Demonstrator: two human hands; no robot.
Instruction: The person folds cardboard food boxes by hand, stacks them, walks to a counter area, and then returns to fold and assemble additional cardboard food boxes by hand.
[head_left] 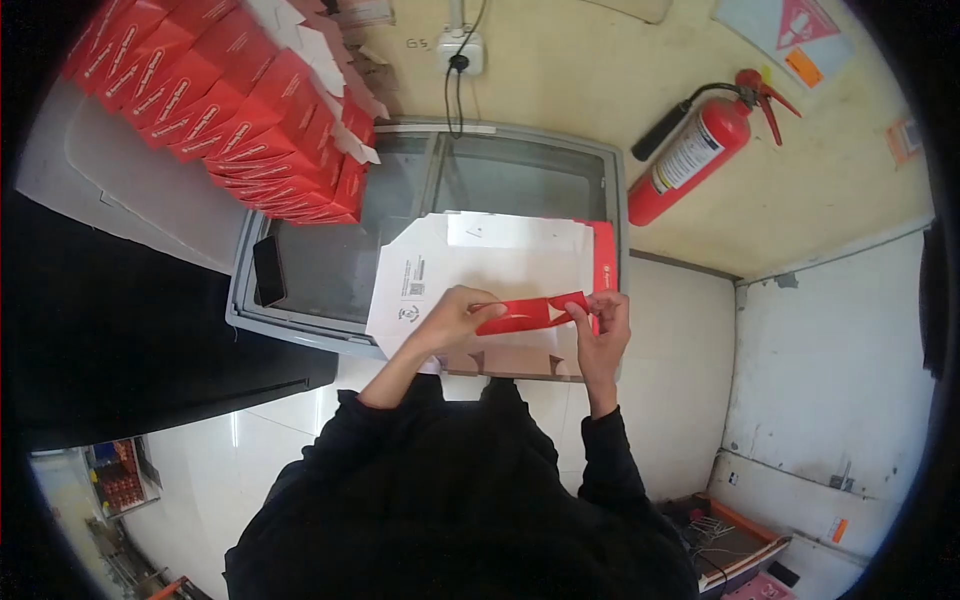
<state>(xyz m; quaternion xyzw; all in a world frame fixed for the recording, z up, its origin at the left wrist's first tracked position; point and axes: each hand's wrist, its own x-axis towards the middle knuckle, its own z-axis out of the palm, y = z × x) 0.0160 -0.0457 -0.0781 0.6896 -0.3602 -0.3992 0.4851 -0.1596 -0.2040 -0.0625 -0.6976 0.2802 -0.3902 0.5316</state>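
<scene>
A small red folded piece (525, 315) with a pale patch near its right end is held between both hands. My left hand (455, 322) pinches its left end. My right hand (603, 328) has thumb and fingers closed on its right end. Beneath them lies an opened cardboard box blank (490, 265), white inside, with a red flap (604, 262) along its right side and printed marks on its left. The blank rests on the glass top of a chest freezer (390, 180).
Folded red boxes (240, 120) are stacked at the upper left. A phone (268, 271) lies on the freezer's left end. A red fire extinguisher (695, 150) hangs on the wall at the right. A cable runs from a wall socket (460, 52) behind the freezer.
</scene>
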